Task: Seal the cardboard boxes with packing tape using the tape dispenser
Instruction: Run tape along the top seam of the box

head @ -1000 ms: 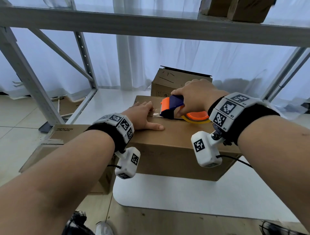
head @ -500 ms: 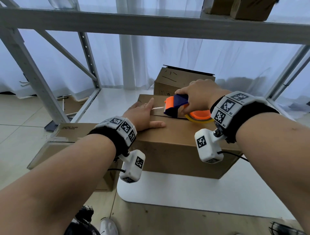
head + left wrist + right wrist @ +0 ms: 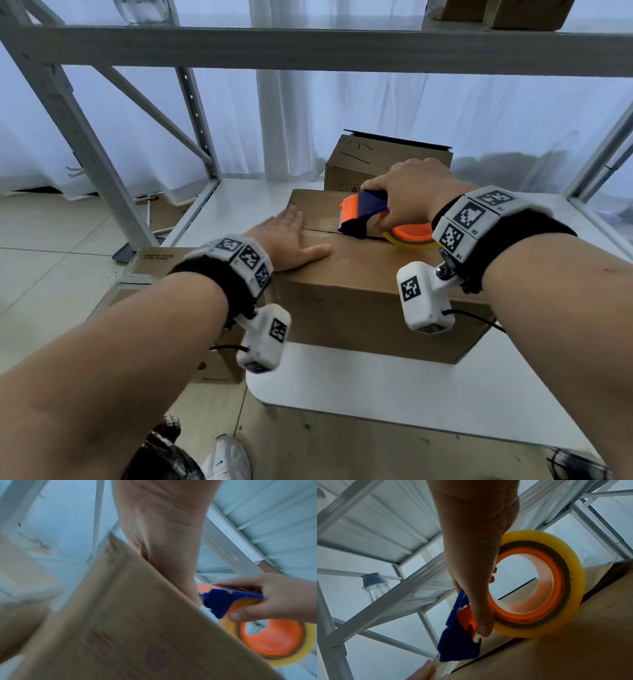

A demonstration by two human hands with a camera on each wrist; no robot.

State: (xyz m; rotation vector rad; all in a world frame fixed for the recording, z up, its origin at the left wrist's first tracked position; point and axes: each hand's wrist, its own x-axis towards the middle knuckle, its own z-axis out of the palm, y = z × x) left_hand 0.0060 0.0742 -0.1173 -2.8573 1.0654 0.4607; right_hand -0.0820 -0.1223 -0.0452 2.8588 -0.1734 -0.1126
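A brown cardboard box lies on the white shelf board, its top flaps meeting in a seam. My left hand lies flat on the box's top left with straight fingers, pressing the flap down. My right hand grips the orange and blue tape dispenser, whose blade end touches the seam near the middle of the top. The yellowish tape roll on its orange hub rests on the box top. From the left wrist view, the dispenser sits beside the box's edge.
A second cardboard box stands just behind the first. Another box sits lower at the left on the floor. Grey shelf beam crosses overhead, with uprights left and right. A bottle stands on the upper shelf.
My left hand has slid left along the box top, away from the dispenser, and its fingers now lie flat. The dispenser stays on the seam in my right hand.
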